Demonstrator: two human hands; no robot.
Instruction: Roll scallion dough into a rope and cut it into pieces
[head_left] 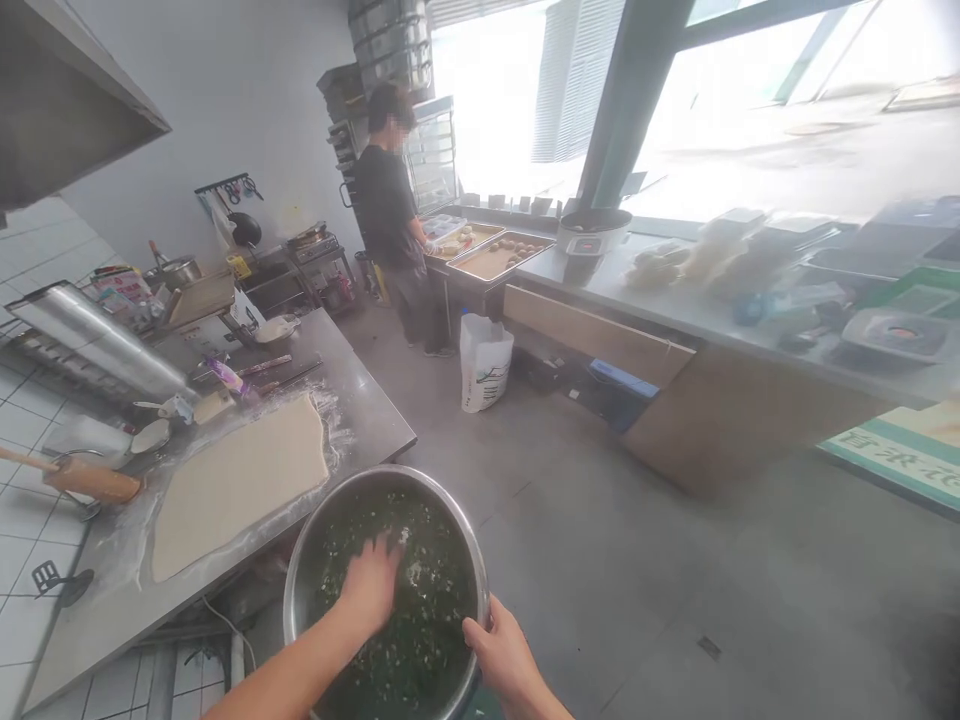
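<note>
The steel bowl (302, 550) is in front of the person, beside the near corner of the desk (367, 400), and it hides part of the desk's edge. What carries it from below is hidden, so I cannot tell where its weight rests. Inside are dark chopped greens (431, 625) with small pale pieces among them.

The right hand (504, 642) has hold of the bowl at its right side, probably to keep it steady while the other hand works inside. Its thumb lies at the rim and the fingers seem to go around the outer wall, so this grip is closed on the metal.

The left hand (371, 582) reaches into the bowl, its forearm (300, 660) coming from the lower left over the near rim. The back of the hand is upward and the fingers point away from the person, into the greens. The fingertips are blurred and partly covered; how far this grip is open, and whether it has taken any greens, I cannot tell.

The dough (244, 485) lies flat on the floured desk, left of the bowl, perhaps so that both are within reach.
</note>
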